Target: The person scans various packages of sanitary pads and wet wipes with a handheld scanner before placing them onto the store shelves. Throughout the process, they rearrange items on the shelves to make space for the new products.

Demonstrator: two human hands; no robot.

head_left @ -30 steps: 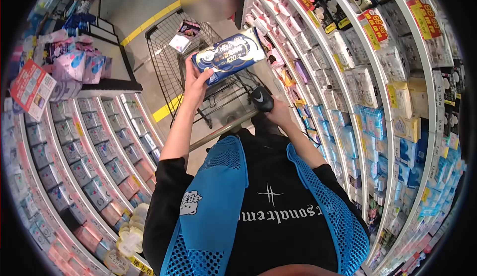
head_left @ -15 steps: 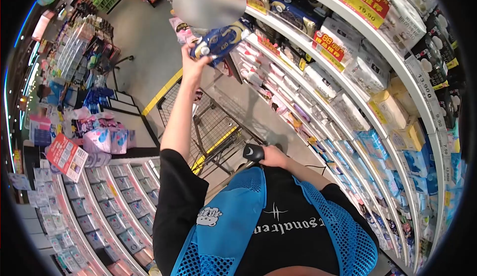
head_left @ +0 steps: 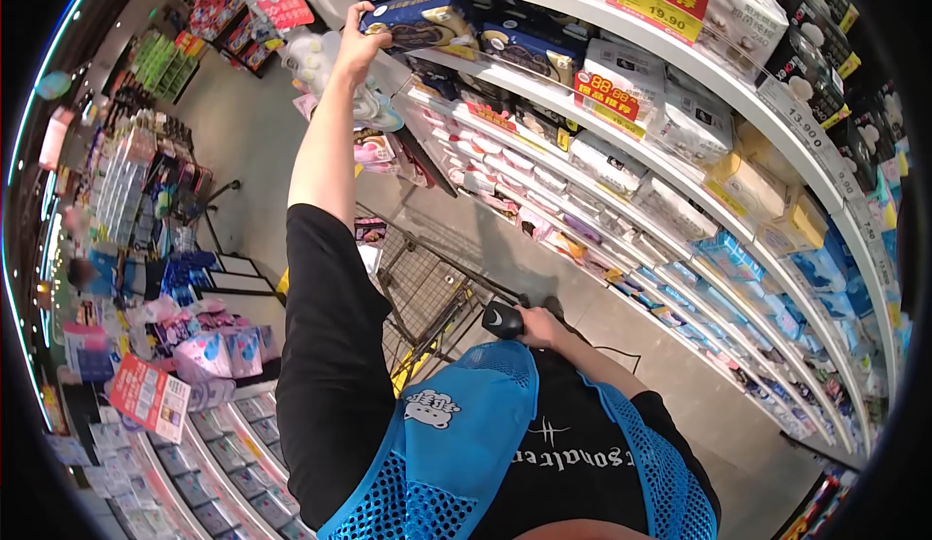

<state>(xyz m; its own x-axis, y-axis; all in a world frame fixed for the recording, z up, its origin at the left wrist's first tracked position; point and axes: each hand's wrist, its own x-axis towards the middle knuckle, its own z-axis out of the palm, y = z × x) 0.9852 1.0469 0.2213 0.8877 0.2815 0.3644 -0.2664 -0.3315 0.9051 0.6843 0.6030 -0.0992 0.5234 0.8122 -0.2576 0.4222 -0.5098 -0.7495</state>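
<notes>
Within left hand [head_left: 359, 50], blue pack [head_left: 417, 19]

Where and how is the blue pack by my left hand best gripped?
Probably by the left end of the blue pack, coming from the left: fingers over the top, thumb on the front, as the left hand has it. It lies lengthwise, its right end close to the next pack.

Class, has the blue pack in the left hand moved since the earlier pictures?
Yes. Held by the left hand, the blue pack has gone from over the cart to the shelf, beside similar packs.
</notes>
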